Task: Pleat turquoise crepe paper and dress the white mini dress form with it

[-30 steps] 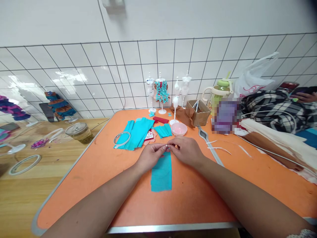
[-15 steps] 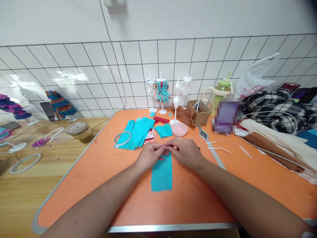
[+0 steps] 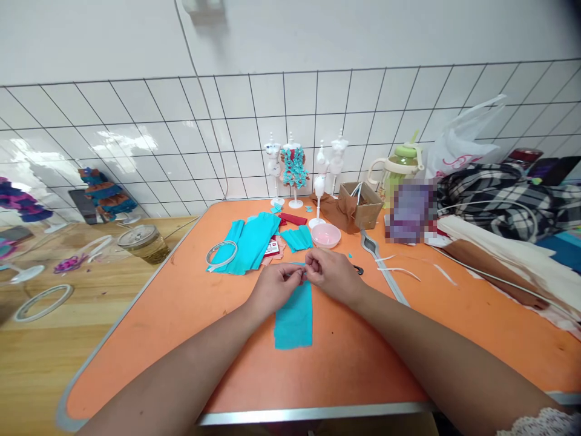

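A strip of turquoise cloth (image 3: pixel 294 321) lies flat on the orange table, its upper part partly under both hands. My left hand (image 3: pixel 278 286) is pinched closed above the strip's left side, on something too small to make out. Touching it or nearly so, my right hand (image 3: pixel 331 274) is also closed, thumb and fingertips together over the strip's upper right. What the fingertips hold is hidden. Black-handled scissors or a similar tool (image 3: pixel 358 270) show in part beside my right hand.
Turquoise cloth pieces (image 3: pixel 257 245), a tape ring (image 3: pixel 221 254) and a pink bowl (image 3: pixel 325 235) lie beyond my hands. Behind stand small white mannequins (image 3: pixel 319 184), one dressed in turquoise, and a cardboard box (image 3: pixel 368 209). A green-lidded bottle (image 3: pixel 403 160) stands further right.
The fingers of my right hand have curled in more, and the hands' pinch has shifted. More of the strip's top and the black tool now show. The view has shifted slightly.
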Demonstrator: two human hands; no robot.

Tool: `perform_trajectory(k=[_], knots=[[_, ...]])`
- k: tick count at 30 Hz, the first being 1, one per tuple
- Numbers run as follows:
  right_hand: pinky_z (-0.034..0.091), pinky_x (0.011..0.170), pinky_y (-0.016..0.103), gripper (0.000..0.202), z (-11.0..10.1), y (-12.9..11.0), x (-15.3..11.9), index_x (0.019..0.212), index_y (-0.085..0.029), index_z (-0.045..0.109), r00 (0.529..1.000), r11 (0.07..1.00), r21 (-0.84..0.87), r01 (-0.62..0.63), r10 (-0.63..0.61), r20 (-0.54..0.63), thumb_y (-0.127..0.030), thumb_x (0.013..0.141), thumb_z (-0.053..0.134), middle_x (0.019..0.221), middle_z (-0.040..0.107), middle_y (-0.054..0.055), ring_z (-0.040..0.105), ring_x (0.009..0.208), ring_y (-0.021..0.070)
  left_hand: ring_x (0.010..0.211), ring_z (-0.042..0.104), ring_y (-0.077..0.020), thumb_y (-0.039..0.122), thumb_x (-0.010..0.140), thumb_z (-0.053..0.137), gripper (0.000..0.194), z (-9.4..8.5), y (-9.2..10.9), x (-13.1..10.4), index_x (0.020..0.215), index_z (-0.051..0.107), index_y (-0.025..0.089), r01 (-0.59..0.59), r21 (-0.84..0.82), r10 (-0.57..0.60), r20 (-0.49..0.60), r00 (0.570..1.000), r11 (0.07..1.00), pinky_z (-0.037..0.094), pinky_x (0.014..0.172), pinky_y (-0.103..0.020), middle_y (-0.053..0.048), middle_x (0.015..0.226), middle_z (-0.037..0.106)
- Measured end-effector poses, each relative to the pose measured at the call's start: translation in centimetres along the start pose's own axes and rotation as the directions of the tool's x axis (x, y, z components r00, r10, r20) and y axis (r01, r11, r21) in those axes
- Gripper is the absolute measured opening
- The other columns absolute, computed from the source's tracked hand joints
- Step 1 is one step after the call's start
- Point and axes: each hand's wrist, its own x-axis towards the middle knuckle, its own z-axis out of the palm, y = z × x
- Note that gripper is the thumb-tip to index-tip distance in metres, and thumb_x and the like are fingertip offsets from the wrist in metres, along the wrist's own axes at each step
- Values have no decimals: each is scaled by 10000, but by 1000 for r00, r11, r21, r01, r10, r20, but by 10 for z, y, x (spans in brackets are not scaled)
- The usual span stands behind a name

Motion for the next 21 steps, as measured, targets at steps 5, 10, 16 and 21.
perform_trajectory(k=[5, 10, 16, 21], knots=[[349, 532, 222, 48, -1, 11, 5, 724, -203, 504, 998, 990, 130, -48, 54, -46, -163, 747, 516, 656, 562, -27, 523, 605, 119, 814, 670, -191, 345, 813, 526, 295, 0, 1, 1, 930, 738, 178, 4, -97, -6, -19, 1000, 995, 519, 648, -251, -46, 878, 743], [458, 453, 218, 113, -9, 14, 9, 822, -223, 420, 963, 788, 569, -236, 269, 27, -328, 849, 451, 862, 658, 12, 632, 581, 122, 878, 675, -203, 350, 822, 532, 299, 1, -4, 2, 988, 722, 190, -13, -121, 9, -36, 999, 993, 536, 742, -293, -54, 920, 744], [562, 598, 268, 267, -58, 35, 27, 804, -202, 472, 889, 669, 737, -99, 392, -236, -382, 734, 657, 819, 683, 29, 687, 715, 158, 870, 680, -200, 303, 832, 519, 282, -4, -7, 4, 971, 721, 163, -63, -114, 56, -58, 997, 992, 532, 752, -294, -67, 907, 745], [548, 658, 316, 166, -104, 85, 61, 869, -197, 552, 795, 866, 480, -139, 387, -467, -263, 737, 628, 792, 682, 33, 677, 727, 183, 909, 665, -190, 241, 840, 497, 267, 1, -9, -3, 976, 726, 217, -296, 86, 282, 142, 949, 951, 509, 789, -277, -41, 992, 734]])
